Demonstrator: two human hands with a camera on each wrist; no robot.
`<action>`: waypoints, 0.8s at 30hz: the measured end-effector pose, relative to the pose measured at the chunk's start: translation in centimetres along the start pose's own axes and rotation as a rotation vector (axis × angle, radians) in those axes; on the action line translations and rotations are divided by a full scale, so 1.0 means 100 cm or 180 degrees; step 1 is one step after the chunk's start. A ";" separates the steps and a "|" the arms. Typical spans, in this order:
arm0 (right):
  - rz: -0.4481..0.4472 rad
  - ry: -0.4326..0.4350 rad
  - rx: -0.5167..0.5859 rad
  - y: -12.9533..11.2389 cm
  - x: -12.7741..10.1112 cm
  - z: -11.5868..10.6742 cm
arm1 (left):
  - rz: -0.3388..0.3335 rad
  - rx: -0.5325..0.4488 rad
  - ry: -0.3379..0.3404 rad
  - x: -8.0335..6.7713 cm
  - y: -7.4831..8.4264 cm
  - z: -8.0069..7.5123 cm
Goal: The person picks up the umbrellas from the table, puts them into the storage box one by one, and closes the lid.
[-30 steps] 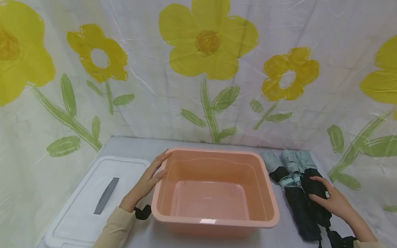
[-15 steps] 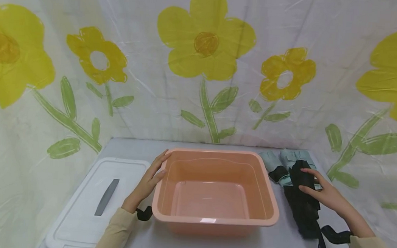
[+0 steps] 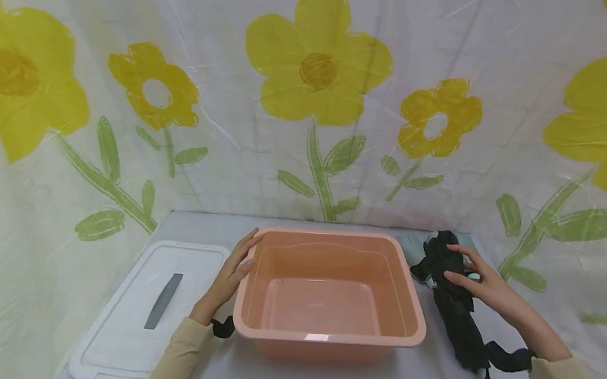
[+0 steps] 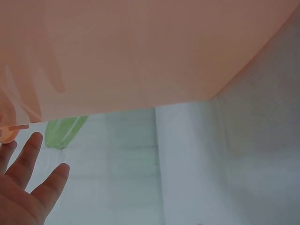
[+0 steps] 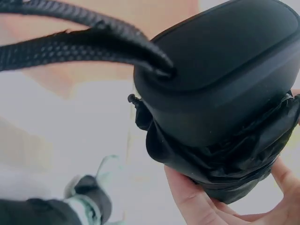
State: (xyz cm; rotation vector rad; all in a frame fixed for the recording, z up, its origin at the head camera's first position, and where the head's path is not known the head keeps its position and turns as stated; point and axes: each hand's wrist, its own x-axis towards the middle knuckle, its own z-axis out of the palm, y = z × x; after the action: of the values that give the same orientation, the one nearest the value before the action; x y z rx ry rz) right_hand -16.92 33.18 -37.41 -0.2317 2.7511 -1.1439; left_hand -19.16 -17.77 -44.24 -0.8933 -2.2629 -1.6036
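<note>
In the head view a peach plastic tub (image 3: 328, 337) stands mid-table. My left hand (image 3: 227, 277) rests on its left rim with fingers nearly straight; the left wrist view has these fingers (image 4: 54, 182) beside the tub's outer wall (image 4: 131, 61). On the right, my right hand (image 3: 480, 281) grips a black folded umbrella (image 3: 442, 264) around its sleeve, thumb on the near side. Up close in the right wrist view, that umbrella's smooth handle end (image 5: 225, 61) shows a braided cord loop (image 5: 89, 49). A second black folded umbrella (image 3: 463, 341) lies below the held one.
Light green folded umbrellas (image 3: 409, 246) lie at the back right, partly hidden behind the held one. Left of the tub lies a white lid (image 3: 118, 317) with a grey handle (image 3: 163, 301). A flower-printed curtain (image 3: 221, 167) hangs behind the table.
My right hand has brought the black umbrella up and leftward, over the other umbrellas and closer to the tub. The left hand stays on the rim.
</note>
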 end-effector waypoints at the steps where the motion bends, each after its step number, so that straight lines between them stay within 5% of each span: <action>1: -0.0007 -0.0007 0.0030 -0.003 0.001 0.000 | 0.0008 -0.0004 0.0000 0.000 0.000 0.000; 24: -0.0165 -0.0105 0.0453 -0.050 0.018 0.017 | 0.0014 -0.0124 0.0035 -0.001 -0.004 0.003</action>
State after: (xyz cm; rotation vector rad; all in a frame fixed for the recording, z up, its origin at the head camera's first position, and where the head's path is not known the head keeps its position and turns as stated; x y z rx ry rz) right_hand -17.94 28.21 -35.20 -0.3027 2.6355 -1.3298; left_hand -19.32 -17.66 -44.73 -0.8960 -2.2281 -1.6522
